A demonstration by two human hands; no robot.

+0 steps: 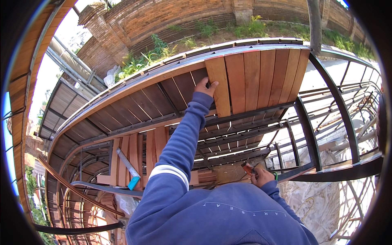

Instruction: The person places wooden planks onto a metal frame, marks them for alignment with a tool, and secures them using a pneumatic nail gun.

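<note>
My left hand [206, 87] reaches far forward, closed at the left edge of a light brown wooden plank [221, 87]. That plank lies across the dark metal frame, at the left end of a row of reddish-brown planks [267, 77], with a narrow gap beside it. Close to my body on the right, my right hand [263, 176] is wrapped around a small tool [247, 168] with a reddish-brown and dark end. A bit of green shows by its wrist side; the tool's exact kind is hard to make out.
To the left, a try square [128, 165] with a turquoise handle rests on loose boards [134, 153]. Open dark metal beams [308, 132] curve at the right, with gaps between them. Beyond the frame stand plants [147, 57] and a brick wall [175, 20].
</note>
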